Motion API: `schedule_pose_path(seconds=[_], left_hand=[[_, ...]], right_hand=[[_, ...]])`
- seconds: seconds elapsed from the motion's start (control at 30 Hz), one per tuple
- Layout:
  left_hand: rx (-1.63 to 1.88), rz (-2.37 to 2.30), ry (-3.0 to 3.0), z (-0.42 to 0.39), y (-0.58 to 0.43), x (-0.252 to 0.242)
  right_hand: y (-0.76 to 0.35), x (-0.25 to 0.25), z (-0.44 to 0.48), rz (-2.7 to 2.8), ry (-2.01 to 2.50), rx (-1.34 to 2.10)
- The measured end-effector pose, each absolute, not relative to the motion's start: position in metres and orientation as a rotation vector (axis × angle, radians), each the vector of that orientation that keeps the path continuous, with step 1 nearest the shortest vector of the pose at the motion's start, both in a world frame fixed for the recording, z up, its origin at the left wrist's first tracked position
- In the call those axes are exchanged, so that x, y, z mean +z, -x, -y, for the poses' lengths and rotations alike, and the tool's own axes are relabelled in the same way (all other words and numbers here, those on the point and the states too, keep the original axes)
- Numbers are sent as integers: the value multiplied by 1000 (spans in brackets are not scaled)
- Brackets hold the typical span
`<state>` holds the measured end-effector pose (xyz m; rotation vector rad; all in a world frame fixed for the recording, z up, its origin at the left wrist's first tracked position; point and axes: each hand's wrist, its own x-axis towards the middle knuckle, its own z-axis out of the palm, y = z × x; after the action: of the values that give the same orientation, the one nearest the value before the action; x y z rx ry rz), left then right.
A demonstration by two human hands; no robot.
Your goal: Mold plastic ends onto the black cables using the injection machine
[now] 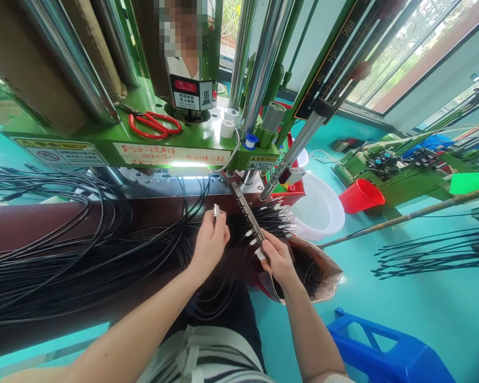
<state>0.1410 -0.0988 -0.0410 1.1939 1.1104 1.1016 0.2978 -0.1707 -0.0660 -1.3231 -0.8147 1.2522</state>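
My left hand (209, 242) is closed, thumb and fingertips pinching a small silver connector (216, 211) that points upward. My right hand (278, 255) wraps round the near end of a long, narrow metal bar (245, 210) with notches along it. Several silver pieces (254, 237) sit on the bar close to my right fingers. The bar slants away towards the machine's base. Beneath and beside it lies a bundle of black cables with silver plug ends (281, 215).
Behind stands a green press (155, 146) with steel columns, a hot-surface sign (191, 94) and red-handled scissors (154, 125). Long black cables (83, 266) cover the left bench. At right are a bag of black scraps (331, 271), a white basin (323, 205), a red bucket (361, 196) and a blue stool (399, 351).
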Motion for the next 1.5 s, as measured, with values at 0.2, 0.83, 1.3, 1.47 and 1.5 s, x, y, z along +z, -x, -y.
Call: schedule_pose_path(seconds=[0.2,0.83,1.3,1.47,1.5], left_hand=[[823,-1033,-1427,96,-144,-44],[669,-1083,-1521,90,-137,-42],[895,-949,-1070,85,-136,-42],[794,-935,-900,85,-142,-37],[797,-939,-890,84,-142,-37]], right_hand=[[-301,-66,170,846,1302,1303],[-304,-70,171,1008,1326,1336],[-304,-71,172,925,1281,1299],[-305,-69,172,964,1294,1323],[-305,-69,173,978,1300,1324]])
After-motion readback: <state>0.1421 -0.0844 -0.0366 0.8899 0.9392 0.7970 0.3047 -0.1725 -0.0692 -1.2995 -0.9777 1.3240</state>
